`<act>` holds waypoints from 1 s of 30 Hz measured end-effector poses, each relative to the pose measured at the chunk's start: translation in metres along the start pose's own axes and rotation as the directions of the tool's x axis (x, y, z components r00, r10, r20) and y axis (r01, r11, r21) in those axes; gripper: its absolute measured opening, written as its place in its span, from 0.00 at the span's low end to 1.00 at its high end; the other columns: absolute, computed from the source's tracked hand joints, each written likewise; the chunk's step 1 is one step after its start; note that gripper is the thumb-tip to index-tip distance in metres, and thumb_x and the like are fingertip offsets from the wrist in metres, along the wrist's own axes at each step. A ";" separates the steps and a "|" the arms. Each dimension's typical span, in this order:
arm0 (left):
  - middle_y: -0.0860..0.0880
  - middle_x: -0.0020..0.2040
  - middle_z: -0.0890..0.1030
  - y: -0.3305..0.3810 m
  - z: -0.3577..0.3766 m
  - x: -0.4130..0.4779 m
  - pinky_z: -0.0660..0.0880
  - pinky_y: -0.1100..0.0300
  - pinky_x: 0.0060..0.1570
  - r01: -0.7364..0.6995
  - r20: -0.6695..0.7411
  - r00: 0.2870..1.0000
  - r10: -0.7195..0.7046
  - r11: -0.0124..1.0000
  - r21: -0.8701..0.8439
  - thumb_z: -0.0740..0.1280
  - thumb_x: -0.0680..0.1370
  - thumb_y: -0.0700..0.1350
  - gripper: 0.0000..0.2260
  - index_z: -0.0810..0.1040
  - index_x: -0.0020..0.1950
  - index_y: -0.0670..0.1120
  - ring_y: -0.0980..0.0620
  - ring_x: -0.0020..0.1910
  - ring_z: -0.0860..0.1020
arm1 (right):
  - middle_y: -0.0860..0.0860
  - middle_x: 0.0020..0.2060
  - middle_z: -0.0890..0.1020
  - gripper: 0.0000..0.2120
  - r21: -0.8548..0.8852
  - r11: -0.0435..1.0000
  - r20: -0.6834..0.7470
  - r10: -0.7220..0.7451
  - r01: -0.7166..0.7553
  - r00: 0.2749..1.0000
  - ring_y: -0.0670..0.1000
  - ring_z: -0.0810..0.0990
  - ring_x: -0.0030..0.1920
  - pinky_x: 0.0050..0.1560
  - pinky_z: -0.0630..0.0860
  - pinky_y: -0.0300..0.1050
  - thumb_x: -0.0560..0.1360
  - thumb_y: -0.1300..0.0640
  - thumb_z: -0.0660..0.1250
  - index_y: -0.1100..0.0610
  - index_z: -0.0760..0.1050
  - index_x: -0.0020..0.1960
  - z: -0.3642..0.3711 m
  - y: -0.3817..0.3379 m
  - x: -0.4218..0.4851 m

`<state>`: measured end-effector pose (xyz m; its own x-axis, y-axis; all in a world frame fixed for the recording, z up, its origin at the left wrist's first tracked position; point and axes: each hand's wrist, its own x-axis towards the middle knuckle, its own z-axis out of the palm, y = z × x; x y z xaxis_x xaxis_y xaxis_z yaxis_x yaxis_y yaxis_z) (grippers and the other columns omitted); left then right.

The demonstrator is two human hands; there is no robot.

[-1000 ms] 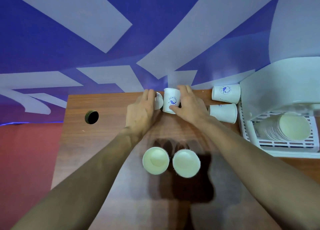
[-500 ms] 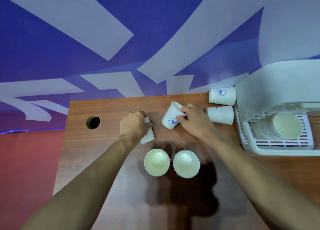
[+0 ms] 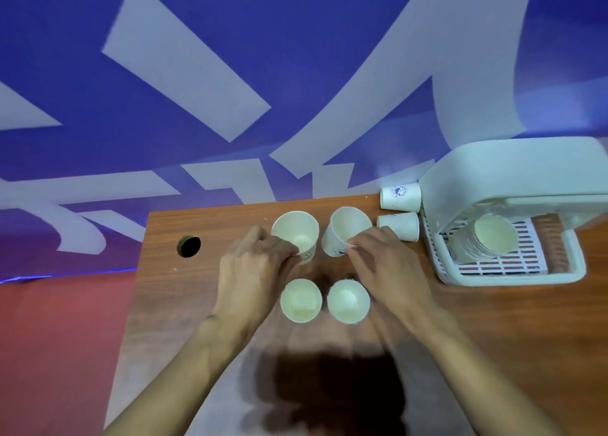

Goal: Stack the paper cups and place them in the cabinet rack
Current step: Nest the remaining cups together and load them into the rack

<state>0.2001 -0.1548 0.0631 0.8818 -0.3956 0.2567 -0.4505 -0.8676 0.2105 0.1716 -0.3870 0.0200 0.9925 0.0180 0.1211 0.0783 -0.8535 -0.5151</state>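
Cups turned mouth-up; left hand, right hand seemingly grip one each.

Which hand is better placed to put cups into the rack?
Right, probably. The right hand grips the right cup nearer the rack; the left hand, gripping the left cup, would have to cross over.

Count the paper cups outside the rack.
6: left cup in left hand; right cup in right hand; two near cups; two far cups by rack. Nested cups may hide.
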 end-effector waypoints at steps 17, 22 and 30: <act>0.56 0.35 0.79 0.020 0.005 -0.092 0.69 0.55 0.35 -0.111 0.080 0.990 0.114 0.993 -0.032 0.71 0.73 0.50 0.04 0.79 0.40 0.52 0.49 0.41 0.73 | 0.40 0.45 0.79 0.03 -0.014 1.000 -0.132 0.023 -0.025 0.991 0.48 0.78 0.48 0.36 0.77 0.46 0.75 0.54 0.69 0.48 0.80 0.48 -0.023 -0.034 -0.091; 0.55 0.35 0.77 0.025 0.005 -0.092 0.69 0.53 0.34 -0.065 0.035 0.997 0.067 0.997 -0.046 0.71 0.74 0.47 0.05 0.78 0.39 0.52 0.48 0.40 0.73 | 0.40 0.45 0.79 0.03 -0.039 0.999 -0.122 0.012 -0.017 0.992 0.48 0.77 0.48 0.36 0.77 0.46 0.76 0.53 0.67 0.48 0.80 0.47 -0.023 -0.034 -0.101; 0.55 0.32 0.76 0.023 0.030 -0.096 0.66 0.58 0.27 -0.038 0.237 0.971 0.039 0.999 -0.009 0.68 0.72 0.54 0.09 0.77 0.34 0.51 0.51 0.40 0.73 | 0.40 0.46 0.78 0.07 -0.067 0.997 -0.034 0.029 -0.031 0.999 0.47 0.76 0.51 0.39 0.76 0.43 0.78 0.49 0.62 0.47 0.79 0.49 -0.004 -0.025 -0.113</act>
<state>0.1094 -0.1454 0.0150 0.8714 -0.4893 0.0343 -0.4850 -0.8491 0.2092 0.0568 -0.3697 0.0221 0.9905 -0.0245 0.1353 0.0409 -0.8868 -0.4604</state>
